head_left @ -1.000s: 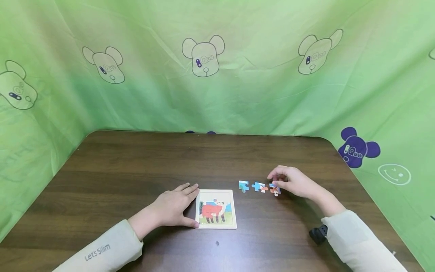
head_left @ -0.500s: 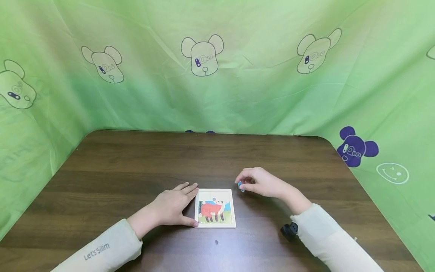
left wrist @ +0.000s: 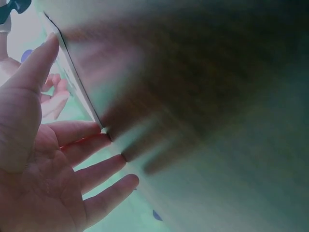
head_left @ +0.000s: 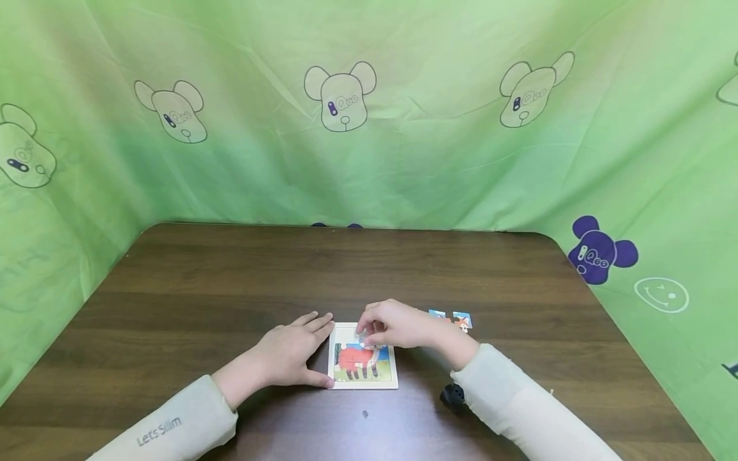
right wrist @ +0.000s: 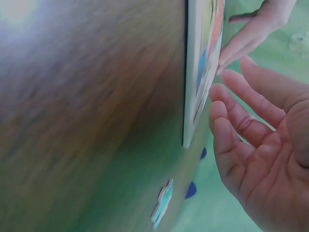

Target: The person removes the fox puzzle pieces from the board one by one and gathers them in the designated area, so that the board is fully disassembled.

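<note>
Touching square frame | splayed left grip | knobbed pieces | wood-grain table

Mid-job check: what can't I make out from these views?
1. Head view: part of the upper right of the puzzle board, covered by the right hand.
2. Head view: whether that hand pinches a piece; too small to tell.
3. Head view: the lower part of one loose piece, behind the right arm.
4. Left wrist view: the board's print, seen edge-on.
5. Right wrist view: the low piece, blurred and steeply angled.
</note>
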Demonstrator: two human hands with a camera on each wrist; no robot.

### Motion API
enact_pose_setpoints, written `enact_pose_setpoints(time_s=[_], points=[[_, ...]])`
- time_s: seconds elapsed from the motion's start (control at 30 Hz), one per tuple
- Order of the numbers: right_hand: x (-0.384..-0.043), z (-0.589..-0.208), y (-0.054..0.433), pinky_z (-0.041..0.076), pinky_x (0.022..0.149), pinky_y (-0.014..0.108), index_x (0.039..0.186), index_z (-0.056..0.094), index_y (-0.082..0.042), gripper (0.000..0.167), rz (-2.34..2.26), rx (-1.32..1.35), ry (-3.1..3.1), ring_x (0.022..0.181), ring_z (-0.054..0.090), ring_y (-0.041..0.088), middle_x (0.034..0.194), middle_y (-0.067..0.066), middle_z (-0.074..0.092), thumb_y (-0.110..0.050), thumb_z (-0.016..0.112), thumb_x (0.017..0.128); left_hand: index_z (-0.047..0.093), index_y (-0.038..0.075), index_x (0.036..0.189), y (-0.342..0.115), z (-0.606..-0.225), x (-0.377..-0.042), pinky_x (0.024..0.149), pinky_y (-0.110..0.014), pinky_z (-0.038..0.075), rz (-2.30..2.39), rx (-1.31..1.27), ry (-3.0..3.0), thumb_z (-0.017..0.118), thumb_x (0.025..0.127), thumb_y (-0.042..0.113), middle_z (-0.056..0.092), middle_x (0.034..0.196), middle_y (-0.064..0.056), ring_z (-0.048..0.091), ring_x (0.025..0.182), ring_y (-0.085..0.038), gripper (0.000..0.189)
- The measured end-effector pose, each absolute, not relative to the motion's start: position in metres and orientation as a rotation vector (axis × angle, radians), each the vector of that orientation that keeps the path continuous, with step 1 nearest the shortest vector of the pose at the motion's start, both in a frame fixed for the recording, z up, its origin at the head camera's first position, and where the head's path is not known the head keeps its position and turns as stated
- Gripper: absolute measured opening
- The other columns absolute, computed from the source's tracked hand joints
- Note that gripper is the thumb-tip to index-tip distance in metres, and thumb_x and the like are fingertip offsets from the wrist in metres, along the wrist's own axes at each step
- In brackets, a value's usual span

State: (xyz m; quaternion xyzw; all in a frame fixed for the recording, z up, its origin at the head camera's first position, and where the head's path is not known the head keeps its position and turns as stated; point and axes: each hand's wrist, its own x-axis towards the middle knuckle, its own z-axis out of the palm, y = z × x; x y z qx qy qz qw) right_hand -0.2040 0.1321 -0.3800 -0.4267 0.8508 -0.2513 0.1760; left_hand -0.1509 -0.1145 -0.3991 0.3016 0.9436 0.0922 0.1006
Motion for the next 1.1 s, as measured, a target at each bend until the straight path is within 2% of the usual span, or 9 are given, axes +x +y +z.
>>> enact_pose_setpoints(time_s=[0.37, 0.63, 0.93, 1.1], points=[[-0.2, -0.386, 0.112, 0.047, 0.069, 0.015, 0.104, 0.072, -0.003, 0.016, -0.63, -1.274, 2.37, 0.069, 0.049, -0.003, 0.082, 0.0, 0.06, -0.009, 0.071, 0.089, 0.046, 0.001, 0.147, -0.116, -0.399, -0.15, 0.102, -0.052, 0.05, 0.258, 0.929, 2.795, 0.075, 0.076, 0.063, 0.043, 0.156, -0.013, 0.042, 0.143, -0.037, 0.098], [-0.193, -0.388, 0.104, 0.05, 0.066, 0.014, 0.101, 0.069, -0.004, 0.013, -0.657, -1.145, 2.373, 0.063, 0.05, -0.003, 0.081, 0.002, 0.056, -0.006, 0.072, 0.089, 0.049, 0.002, 0.145, -0.116, -0.4, -0.152, 0.104, -0.048, 0.05, 0.256, 0.948, 2.804, 0.072, 0.082, 0.058, 0.046, 0.154, -0.012, 0.044, 0.142, -0.036, 0.088], [-0.191, -0.392, 0.102, 0.042, 0.065, 0.016, 0.095, 0.065, -0.009, 0.015, -0.582, -1.148, 2.456, 0.066, 0.044, 0.0, 0.079, -0.002, 0.053, -0.007, 0.076, 0.085, 0.054, 0.002, 0.142, -0.113, -0.401, -0.153, 0.104, -0.049, 0.049, 0.291, 0.929, 2.836, 0.072, 0.083, 0.054, 0.05, 0.151, -0.012, 0.048, 0.138, -0.037, 0.08], [-0.19, -0.39, 0.099, 0.044, 0.065, 0.016, 0.094, 0.063, -0.009, 0.015, -0.581, -1.133, 2.452, 0.066, 0.044, 0.001, 0.078, -0.002, 0.051, -0.006, 0.075, 0.085, 0.054, 0.001, 0.141, -0.112, -0.4, -0.153, 0.104, -0.048, 0.05, 0.276, 0.925, 2.85, 0.072, 0.083, 0.055, 0.05, 0.151, -0.012, 0.049, 0.137, -0.038, 0.08]])
